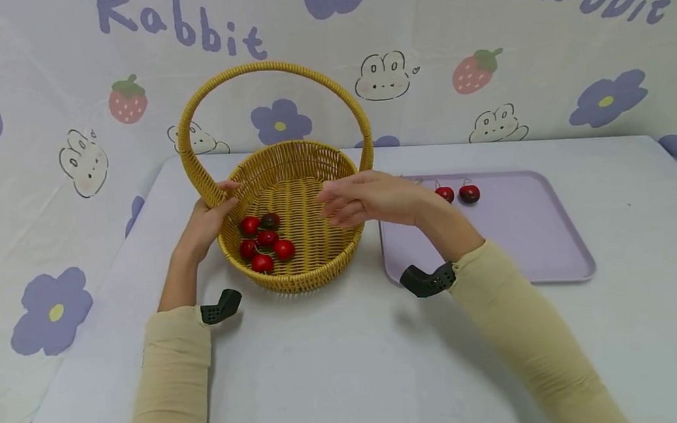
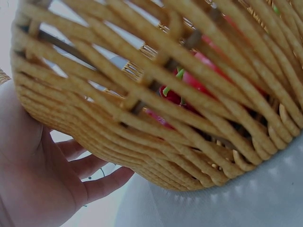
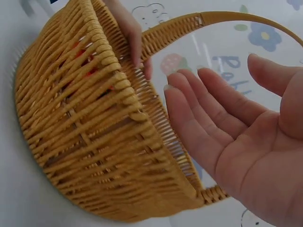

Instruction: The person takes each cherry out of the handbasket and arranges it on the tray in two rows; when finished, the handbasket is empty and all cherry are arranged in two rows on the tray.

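Observation:
A yellow wicker basket (image 1: 296,281) with a tall hooped handle stands on the table. Several dark red cherries (image 1: 267,238) lie together in its left part; through the weave, the left wrist view shows bits of red cherry (image 2: 196,78) and a green stem. My left hand (image 1: 206,224) holds the basket's left rim beside the foot of the handle. Over the right rim hovers my right hand (image 1: 373,199), its fingers extended and slightly bent. In the right wrist view the palm of that right hand (image 3: 241,137) faces the camera, holding nothing.
To the right lies a lilac tray (image 1: 505,239), partly covered by my right forearm. Two cherries (image 1: 469,194) show near its far edge, and stems peek out behind the wrist. A patterned cloth (image 1: 426,113) hangs behind the white table (image 1: 338,369).

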Available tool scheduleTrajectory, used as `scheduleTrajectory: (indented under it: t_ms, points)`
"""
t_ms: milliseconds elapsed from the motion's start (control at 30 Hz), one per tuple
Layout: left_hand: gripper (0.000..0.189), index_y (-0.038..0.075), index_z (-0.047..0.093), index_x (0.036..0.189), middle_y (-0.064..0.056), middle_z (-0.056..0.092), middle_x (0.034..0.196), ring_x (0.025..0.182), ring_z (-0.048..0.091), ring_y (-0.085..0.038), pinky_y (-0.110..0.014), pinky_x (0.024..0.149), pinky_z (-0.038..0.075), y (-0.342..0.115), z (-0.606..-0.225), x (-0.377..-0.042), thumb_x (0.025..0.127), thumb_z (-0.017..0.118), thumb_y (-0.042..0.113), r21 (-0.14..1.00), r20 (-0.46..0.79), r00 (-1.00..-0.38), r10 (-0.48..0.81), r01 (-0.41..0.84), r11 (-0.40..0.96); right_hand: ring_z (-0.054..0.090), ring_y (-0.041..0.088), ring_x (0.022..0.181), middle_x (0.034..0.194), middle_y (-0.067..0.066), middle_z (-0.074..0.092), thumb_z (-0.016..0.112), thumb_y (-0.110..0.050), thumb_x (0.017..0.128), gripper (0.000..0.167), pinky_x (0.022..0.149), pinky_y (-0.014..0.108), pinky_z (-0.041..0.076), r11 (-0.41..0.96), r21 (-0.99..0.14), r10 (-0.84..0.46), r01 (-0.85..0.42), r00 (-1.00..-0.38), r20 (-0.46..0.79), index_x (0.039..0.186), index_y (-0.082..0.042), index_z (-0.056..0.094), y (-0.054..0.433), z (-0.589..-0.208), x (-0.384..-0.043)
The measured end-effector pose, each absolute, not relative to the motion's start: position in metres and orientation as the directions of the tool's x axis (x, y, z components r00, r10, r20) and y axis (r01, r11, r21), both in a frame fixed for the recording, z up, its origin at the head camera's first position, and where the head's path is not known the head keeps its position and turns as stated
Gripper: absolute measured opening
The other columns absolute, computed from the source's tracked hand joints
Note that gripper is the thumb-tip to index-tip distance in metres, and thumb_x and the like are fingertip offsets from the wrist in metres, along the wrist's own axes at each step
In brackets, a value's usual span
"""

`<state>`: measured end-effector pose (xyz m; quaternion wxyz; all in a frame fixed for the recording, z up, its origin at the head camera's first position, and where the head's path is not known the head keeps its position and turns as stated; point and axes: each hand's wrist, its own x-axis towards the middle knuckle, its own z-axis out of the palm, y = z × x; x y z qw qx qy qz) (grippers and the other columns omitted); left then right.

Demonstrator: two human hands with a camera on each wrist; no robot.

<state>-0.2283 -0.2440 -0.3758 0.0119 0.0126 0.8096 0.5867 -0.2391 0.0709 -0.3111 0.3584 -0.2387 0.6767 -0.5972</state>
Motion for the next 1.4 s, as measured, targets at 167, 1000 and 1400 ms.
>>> scheduleTrajectory:
  t_ms: [167, 1000, 1400]
  points:
    - [0.037, 0.001, 0.041, 0.137, -0.019, 0.037, 0.143, 0.133, 0.032, -0.032, -0.051, 0.108, 0.022, -0.244, -0.376, -0.228, 0.102, 0.041, 0.013, 0.947, -0.004, -1.0, 0.026, 0.005, 0.321, 0.055, 0.037, 0.114, 0.122, 0.023, 0.058, 0.049, -0.03, 0.1, 0.041, 0.094, 0.042, 0.045, 0.273, -0.959, -0.733, 0.078, -0.629, -0.26, 0.127, 0.0, 0.057, 0.049, -0.317, -0.246]
    - [0.036, 0.0, 0.042, 0.135, -0.019, 0.037, 0.142, 0.133, 0.032, -0.032, -0.051, 0.107, 0.023, -0.244, -0.375, -0.227, 0.101, 0.043, 0.012, 0.949, 0.009, -1.0, 0.022, 0.016, 0.316, 0.064, 0.025, 0.095, 0.115, 0.013, 0.059, 0.053, -0.037, 0.098, 0.045, 0.079, 0.034, 0.053, 0.582, -0.802, -0.545, 0.139, -0.665, -0.51, 0.128, -0.004, 0.059, -0.021, -0.346, -0.246]
    - [0.036, 0.0, 0.043, 0.135, -0.019, 0.037, 0.142, 0.132, 0.033, -0.032, -0.051, 0.107, 0.024, -0.244, -0.378, -0.229, 0.101, 0.042, 0.011, 0.95, 0.013, -1.0, 0.023, 0.019, 0.313, 0.063, 0.026, 0.09, 0.108, 0.013, 0.058, 0.061, -0.031, 0.094, 0.039, 0.074, 0.036, 0.055, 0.612, -0.784, -0.599, 0.105, -0.585, -0.546, 0.119, -0.002, 0.057, -0.022, -0.348, -0.24]
